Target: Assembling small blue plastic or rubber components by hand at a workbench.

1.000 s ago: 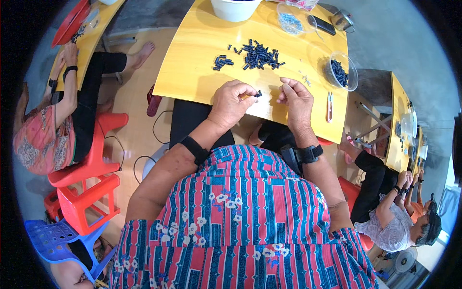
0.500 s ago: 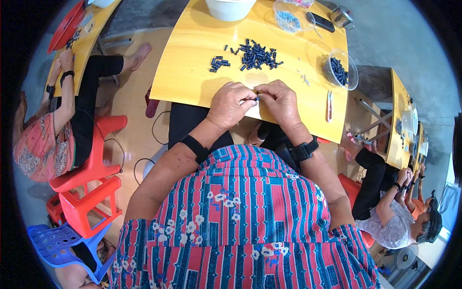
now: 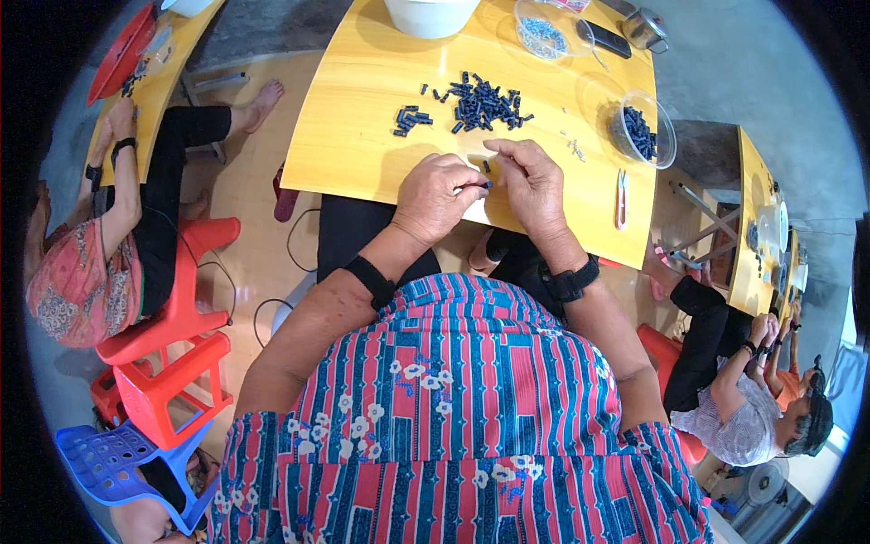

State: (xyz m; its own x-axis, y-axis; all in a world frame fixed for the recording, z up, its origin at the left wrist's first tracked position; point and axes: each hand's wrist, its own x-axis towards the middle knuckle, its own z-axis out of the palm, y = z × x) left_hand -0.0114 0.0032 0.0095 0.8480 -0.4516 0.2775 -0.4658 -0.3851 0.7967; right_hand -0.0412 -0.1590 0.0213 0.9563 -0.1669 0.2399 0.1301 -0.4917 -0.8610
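Note:
My left hand (image 3: pixel 437 199) is closed in a pinch on a small dark cylindrical piece (image 3: pixel 488 185), just above the near edge of the yellow table (image 3: pixel 353 109). Beside it, my right hand (image 3: pixel 534 189) has its fingers apart, the index finger stretched toward the left, and I see nothing in it. Between the two hands a second small dark piece (image 3: pixel 487 167) shows by the right fingertips; whether they touch it I cannot tell. Farther off lies a heap of black cylindrical pieces (image 3: pixel 487 104), with a smaller cluster (image 3: pixel 412 120) to its left.
Red-handled snips (image 3: pixel 621 201) lie at right, near a clear tub of black pieces (image 3: pixel 641 134). Toward the back stand a white bucket (image 3: pixel 433 16), a clear bowl of small bluish parts (image 3: pixel 542 38), a black case (image 3: pixel 604 41) and a metal mug (image 3: pixel 644 32). People work at tables on both sides.
My right hand has drawn off the piece in my left hand, and its fingers have spread. A second dark piece now shows between the hands. My left hand has barely moved.

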